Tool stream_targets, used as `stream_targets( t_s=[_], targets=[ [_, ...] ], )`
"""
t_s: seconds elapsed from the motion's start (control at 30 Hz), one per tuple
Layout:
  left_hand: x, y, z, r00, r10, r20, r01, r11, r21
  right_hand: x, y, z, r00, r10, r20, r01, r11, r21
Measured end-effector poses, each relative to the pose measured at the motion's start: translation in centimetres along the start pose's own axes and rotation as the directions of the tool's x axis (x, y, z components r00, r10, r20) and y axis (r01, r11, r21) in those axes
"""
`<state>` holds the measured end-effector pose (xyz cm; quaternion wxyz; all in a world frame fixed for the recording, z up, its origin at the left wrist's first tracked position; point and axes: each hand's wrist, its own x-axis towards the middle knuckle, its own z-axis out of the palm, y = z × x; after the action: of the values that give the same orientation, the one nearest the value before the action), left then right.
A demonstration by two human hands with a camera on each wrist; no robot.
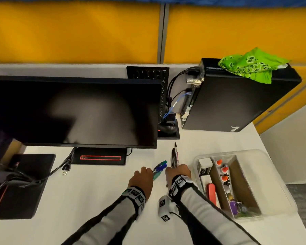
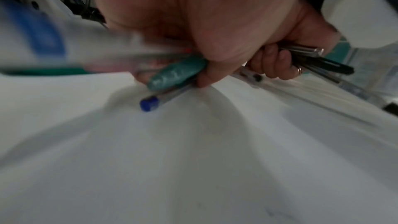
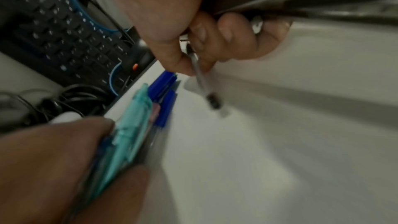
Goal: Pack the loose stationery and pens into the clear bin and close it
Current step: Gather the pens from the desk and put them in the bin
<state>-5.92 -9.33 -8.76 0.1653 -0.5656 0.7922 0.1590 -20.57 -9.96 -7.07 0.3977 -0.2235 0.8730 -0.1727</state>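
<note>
My left hand (image 1: 143, 175) grips a bunch of blue and teal pens (image 1: 159, 167) just above the white desk (image 1: 95, 200); the left wrist view shows the teal pen (image 2: 177, 75) and a blue-capped pen (image 2: 150, 105) under my thumb. My right hand (image 1: 178, 172) grips a bunch of black and clear pens (image 1: 174, 157) that point away from me. The right wrist view shows one clear pen (image 3: 204, 88) hanging down from its fingers. The clear bin (image 1: 244, 184) stands open at the right, with glue bottles (image 1: 223, 171) and a red stapler (image 1: 212, 192) inside.
A black monitor (image 1: 74, 112) fills the left middle, its stand base (image 1: 100, 157) and a loose power plug (image 1: 65, 169) in front. A black computer tower (image 1: 237, 101) with a green bandana (image 1: 251, 65) lies behind the bin. A keyboard (image 1: 148, 72) leans at the back.
</note>
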Motion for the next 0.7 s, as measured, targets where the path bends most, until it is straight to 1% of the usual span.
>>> stream_targets(
  t_s=[0.03,0.1,0.2,0.27,0.3,0.37,0.43,0.5,0.6,0.7],
  targets=[
    [-0.1,-0.2,-0.1,1.0,0.0,0.006,0.0,1.0,-0.005,-0.4,0.1,0.1,1.0,-0.023,0.016,0.022,0.999,0.04],
    [-0.4,-0.8,-0.1,1.0,-0.005,0.006,0.005,1.0,-0.017,-1.6,0.5,0.0,0.995,-0.098,-0.004,0.097,0.983,0.157],
    [-0.9,-1.9,0.0,1.0,-0.007,0.026,0.008,0.998,-0.057,-3.2,1.2,-0.5,0.976,-0.212,-0.044,0.215,0.924,0.317],
    [-1.4,-2.7,0.0,0.999,-0.013,0.043,0.018,0.991,-0.135,-4.4,1.4,-0.7,0.955,-0.281,-0.092,0.293,0.865,0.407],
    [-1.7,-3.0,-0.2,0.999,-0.019,0.048,0.029,0.975,-0.218,-4.9,1.4,-0.8,0.94,-0.322,-0.116,0.339,0.83,0.442],
    [-2.5,-3.9,-0.6,1.0,-0.012,0.025,0.022,0.905,-0.424,-6.1,1.5,-0.8,0.896,-0.424,-0.136,0.435,0.77,0.467],
    [-3.7,-4.5,-1.2,0.999,0.017,-0.052,-0.044,0.81,-0.585,-7.1,1.9,-0.7,0.835,-0.532,-0.141,0.534,0.721,0.442],
    [-4.9,-4.5,-1.9,0.989,0.003,-0.149,-0.108,0.705,-0.701,-8.0,2.4,-0.5,0.792,-0.593,-0.148,0.588,0.675,0.446],
    [-5.9,-3.8,-2.2,0.972,-0.07,-0.222,-0.15,0.54,-0.828,-9.0,3.5,0.4,0.766,-0.623,-0.159,0.622,0.655,0.43],
    [-6.2,-2.6,-1.7,0.946,-0.125,-0.299,-0.214,0.453,-0.865,-9.5,4.3,1.3,0.737,-0.65,-0.186,0.657,0.626,0.419]
  ],
)
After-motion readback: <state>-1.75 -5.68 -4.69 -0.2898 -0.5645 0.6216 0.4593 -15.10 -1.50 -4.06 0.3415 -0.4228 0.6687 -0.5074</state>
